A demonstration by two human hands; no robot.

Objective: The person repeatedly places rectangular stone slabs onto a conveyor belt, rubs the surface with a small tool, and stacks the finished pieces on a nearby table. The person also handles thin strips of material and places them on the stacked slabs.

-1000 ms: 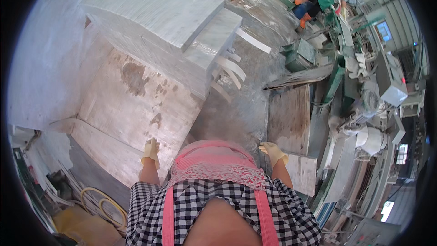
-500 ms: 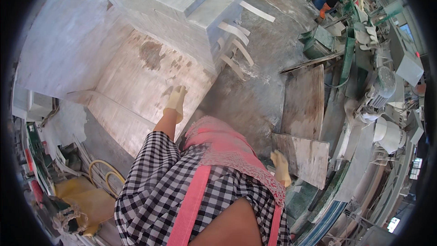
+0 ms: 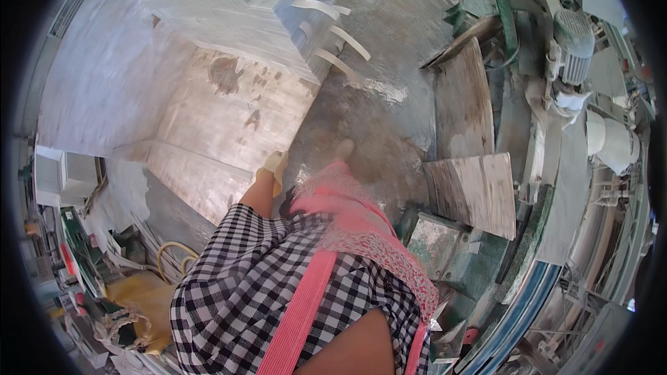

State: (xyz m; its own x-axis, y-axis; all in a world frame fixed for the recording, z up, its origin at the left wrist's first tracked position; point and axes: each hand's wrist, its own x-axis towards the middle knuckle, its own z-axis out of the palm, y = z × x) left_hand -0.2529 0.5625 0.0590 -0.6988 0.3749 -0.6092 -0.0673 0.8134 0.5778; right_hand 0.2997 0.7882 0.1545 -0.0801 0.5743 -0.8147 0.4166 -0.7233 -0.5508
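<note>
My left hand [image 3: 274, 167], in a cream glove, hangs beside the near right edge of a pale, stained board platform [image 3: 208, 118]. Its fingers look loosely stretched, and nothing shows in them. Whether the glove touches the platform's edge I cannot tell. Farther back on the platform stands a stack of light grey panels [image 3: 229, 28]. Several white strips [image 3: 350, 43] stick out of its right side. My right hand is out of sight. I wear a pink apron [image 3: 340, 198] over black-and-white checked sleeves, and one shoe tip [image 3: 343, 148] shows on the floor ahead.
To the right, a worn board [image 3: 467, 104] and a smaller wooden panel [image 3: 476, 191] lean by green machinery. A grey motor [image 3: 573, 45] sits beyond them. At lower left are a yellow sheet [image 3: 142, 298] and a yellow hose [image 3: 163, 257]. Grey concrete floor [image 3: 389, 114] runs between.
The view has shifted as I moved forward along the platform. My left hand has come closer to its edge. My gloved right hand, seen earlier by the leaning panel, has left the view.
</note>
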